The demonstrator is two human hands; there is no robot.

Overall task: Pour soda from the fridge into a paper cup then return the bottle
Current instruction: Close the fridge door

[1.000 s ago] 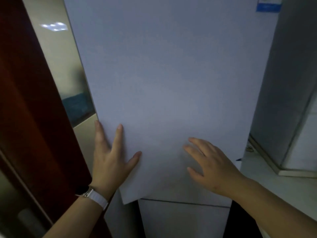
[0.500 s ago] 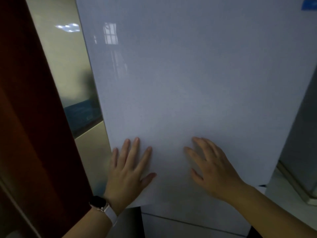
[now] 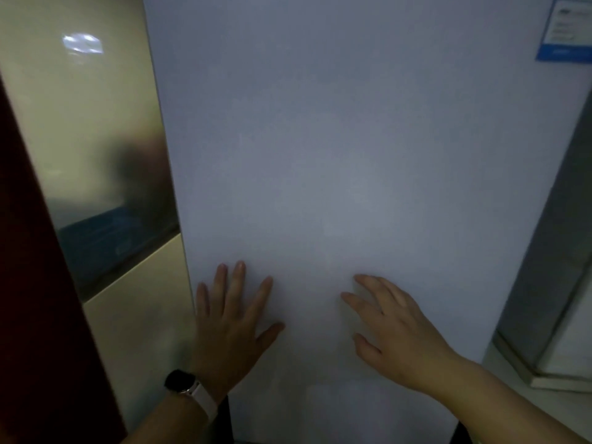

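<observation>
Both hands flat on the fridge door, nothing held, soda out of sight.

Nearest me, my left hand (image 3: 230, 322), with a dark white-strapped wristwatch (image 3: 189, 387), and my right hand (image 3: 394, 331) lie spread with straight fingers on the tall pale-white glossy fridge door (image 3: 336, 139). I cannot see bottle or paper cup; I judge the bottle sits behind the door. If the push is uneven, the seal may not catch and the door could drift open. Beyond the right hand, top corner, sits a blue-and-white label sticker (image 3: 565, 30).
</observation>
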